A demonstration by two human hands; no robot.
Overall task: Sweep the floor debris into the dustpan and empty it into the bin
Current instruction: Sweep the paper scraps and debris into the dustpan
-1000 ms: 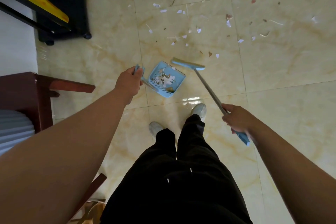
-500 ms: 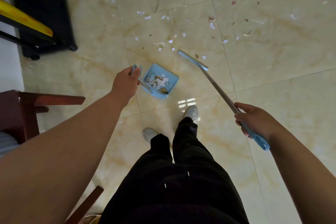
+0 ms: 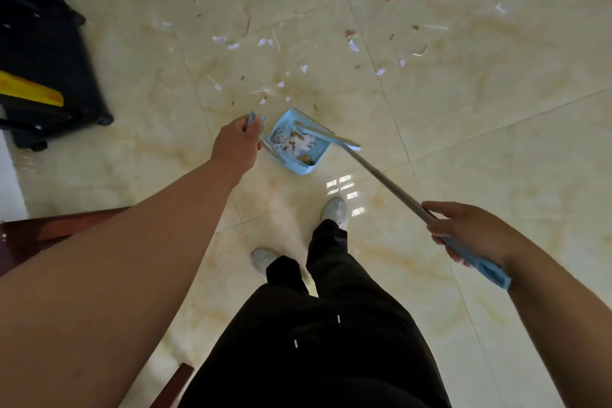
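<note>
Head view, looking straight down at a glossy cream tile floor. Left hand wrapped round the top of the dustpan's long handle, fingers curled tight about it. Light-blue plastic dustpan down at floor level near the middle of the floor, just ahead of two pale shoes; comb teeth along its near edge, a heap of white paper scraps and brown bits inside. Blurred blue head of the broom across the pan's far right rim. Right hand gripping where grey shaft meets blue grip, fingers curled round it. More scraps scattered beyond the pan. Black wheeled stand at the left edge.
</note>
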